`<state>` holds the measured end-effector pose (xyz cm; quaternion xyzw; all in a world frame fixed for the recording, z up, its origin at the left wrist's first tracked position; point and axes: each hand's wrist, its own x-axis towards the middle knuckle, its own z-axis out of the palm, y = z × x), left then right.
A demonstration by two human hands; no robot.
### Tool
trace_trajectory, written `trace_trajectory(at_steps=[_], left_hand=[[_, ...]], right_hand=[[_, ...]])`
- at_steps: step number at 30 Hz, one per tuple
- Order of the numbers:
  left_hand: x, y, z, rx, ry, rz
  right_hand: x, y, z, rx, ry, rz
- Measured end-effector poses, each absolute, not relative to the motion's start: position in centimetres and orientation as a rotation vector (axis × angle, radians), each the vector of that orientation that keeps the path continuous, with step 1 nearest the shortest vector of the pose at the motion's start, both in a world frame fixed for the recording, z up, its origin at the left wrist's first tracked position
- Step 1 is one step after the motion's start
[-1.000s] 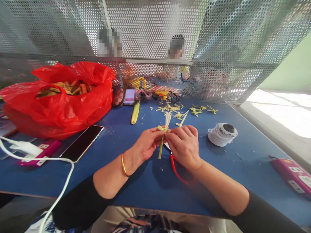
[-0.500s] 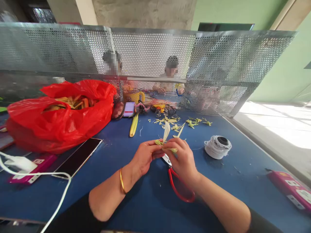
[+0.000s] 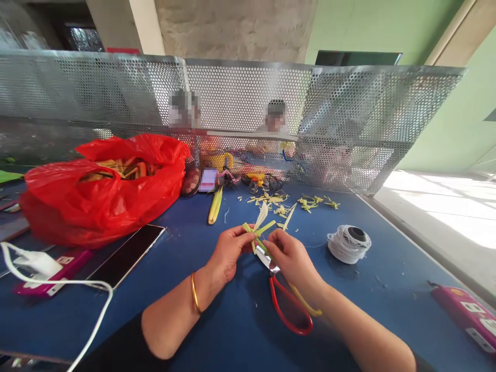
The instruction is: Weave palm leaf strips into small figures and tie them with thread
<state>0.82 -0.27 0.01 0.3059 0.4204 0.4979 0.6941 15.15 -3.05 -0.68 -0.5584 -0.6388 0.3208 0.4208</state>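
My left hand [image 3: 228, 253], with a gold bangle at its wrist, pinches a small bundle of pale green leaf strips [image 3: 266, 227], its ends spread like a star. Close by on the right, my right hand [image 3: 290, 256] has its fingers closed around the end of one of these strips. Beneath the hands lie scissors [image 3: 291, 314] with a red handle, blades partly covered by my fingers. A yellow curved piece [image 3: 307, 301] shows beside my right wrist; what it is I cannot tell. Thin white thread runs from a spool [image 3: 349, 244] towards my right hand.
Leaf scraps [image 3: 269, 199] and knotted green pieces [image 3: 310, 202] lie further back, near a yellow-green stalk [image 3: 215, 205]. A red plastic bag [image 3: 104, 201], a phone [image 3: 127, 253] and a white cable [image 3: 98, 320] occupy the left. Two people sit behind the perforated metal screen [image 3: 248, 88].
My hands have moved slightly apart, and the strips now fan out between them. My right hand has shifted a little right and down, uncovering more of the scissors.
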Motion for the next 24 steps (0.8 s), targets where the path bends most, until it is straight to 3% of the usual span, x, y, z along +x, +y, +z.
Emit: trace_trajectory(at_steps=[7,16,24], left_hand=[[0.6,0.0,-0.2,0.758,1.001,1.139],[0.6,-0.4,-0.3,1.021,0.932,0.979],[1.0,-0.8,-0.7,1.052,0.876,0.867]], right_hand=[[16.3,-3.0,0.5,-1.022,-2.177,0.442],[17.0,-2.2,-0.2,-1.091,-2.053,-0.213],[16.7,-2.1,-1.0,-1.498,-2.074,-0.115]])
